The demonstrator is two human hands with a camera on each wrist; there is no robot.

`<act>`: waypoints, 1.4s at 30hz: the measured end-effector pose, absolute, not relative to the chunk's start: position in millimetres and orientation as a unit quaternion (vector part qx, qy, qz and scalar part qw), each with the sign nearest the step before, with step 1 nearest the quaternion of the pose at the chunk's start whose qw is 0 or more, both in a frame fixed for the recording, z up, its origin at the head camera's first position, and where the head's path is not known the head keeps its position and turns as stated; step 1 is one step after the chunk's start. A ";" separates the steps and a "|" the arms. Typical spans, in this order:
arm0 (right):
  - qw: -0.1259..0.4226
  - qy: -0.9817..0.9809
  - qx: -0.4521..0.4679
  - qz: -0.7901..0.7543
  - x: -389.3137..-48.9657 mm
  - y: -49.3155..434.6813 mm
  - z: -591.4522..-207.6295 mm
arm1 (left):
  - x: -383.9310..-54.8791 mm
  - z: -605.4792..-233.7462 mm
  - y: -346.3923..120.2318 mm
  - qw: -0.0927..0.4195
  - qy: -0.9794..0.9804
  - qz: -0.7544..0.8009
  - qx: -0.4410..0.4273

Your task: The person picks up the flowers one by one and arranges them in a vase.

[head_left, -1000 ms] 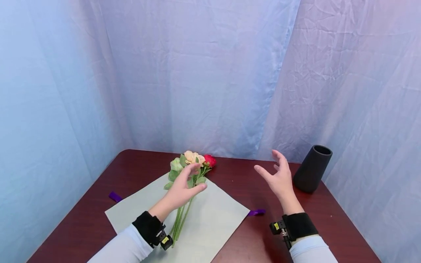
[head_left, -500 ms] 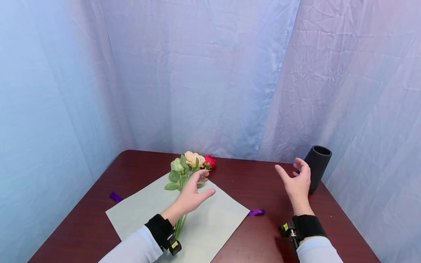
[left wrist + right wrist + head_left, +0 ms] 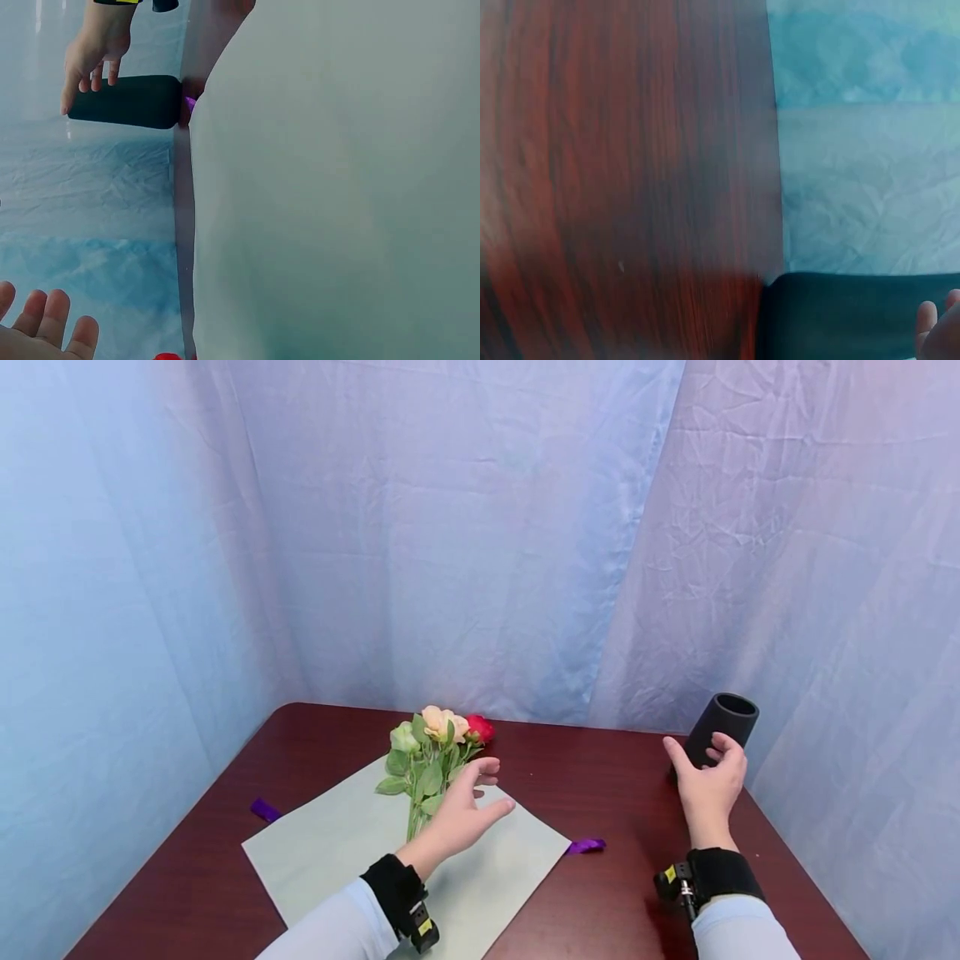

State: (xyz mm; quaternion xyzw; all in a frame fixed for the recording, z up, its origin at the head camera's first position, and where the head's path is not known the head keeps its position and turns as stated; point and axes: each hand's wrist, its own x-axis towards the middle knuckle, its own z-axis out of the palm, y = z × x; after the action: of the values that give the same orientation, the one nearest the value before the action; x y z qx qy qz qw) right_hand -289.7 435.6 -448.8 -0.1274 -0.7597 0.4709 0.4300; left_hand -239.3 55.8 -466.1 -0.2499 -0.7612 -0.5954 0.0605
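My right hand [image 3: 708, 785] is at the black vase [image 3: 708, 727], thumb and fingers spread in front of it. The vase stands upright at the back right of the table, its round mouth visible. In the right wrist view, fingertips [image 3: 927, 318] overlap the vase's dark side [image 3: 840, 319]. My left hand [image 3: 465, 814] hovers over the pale sheet of wrapping paper [image 3: 322, 852], fingers loosely bent and holding nothing. Beneath and beyond it lie long-stemmed flowers: a green one [image 3: 403, 738], cream ones [image 3: 442, 723] and a red one [image 3: 480, 728]. The left forearm hides the lower stems.
Purple ribbon ends stick out from under the paper at its left corner [image 3: 264, 810] and right corner [image 3: 587, 846]. The dark red wooden table [image 3: 600, 777] ends at the back against hanging pale blue curtains [image 3: 480, 568].
My right hand has moved right, from the table's middle right to the vase. The left hand has drifted right and slightly nearer over the paper. Flowers and paper look unmoved.
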 end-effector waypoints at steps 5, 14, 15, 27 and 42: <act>0.442 -0.750 -0.159 0.466 -296.8 449.7 -448.4 | -238.4 -465.0 64.4 0.059 -0.760 -0.598 -0.248; 0.419 -0.735 -0.223 0.483 -303.2 469.2 -447.0 | -239.1 -465.5 78.4 0.070 -0.762 -0.591 -0.257; 0.417 -0.733 -0.229 0.485 -303.9 471.0 -446.4 | -239.7 -465.9 79.8 0.072 -0.762 -0.589 -0.258; 0.352 -0.754 -0.254 0.493 -312.1 487.9 -436.0 | -246.1 -461.5 96.2 0.068 -0.747 -0.609 -0.257; 0.315 -0.799 -0.229 0.458 -322.0 501.1 -422.6 | -254.0 -453.3 117.6 0.053 -0.734 -0.633 -0.239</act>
State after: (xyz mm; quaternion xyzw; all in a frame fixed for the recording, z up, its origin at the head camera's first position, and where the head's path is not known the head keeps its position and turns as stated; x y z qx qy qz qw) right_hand -322.0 501.1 -422.6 -0.2291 -0.7992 0.4575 0.3153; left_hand -254.0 117.6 -453.3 -0.2391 -0.7342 -0.6332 0.0529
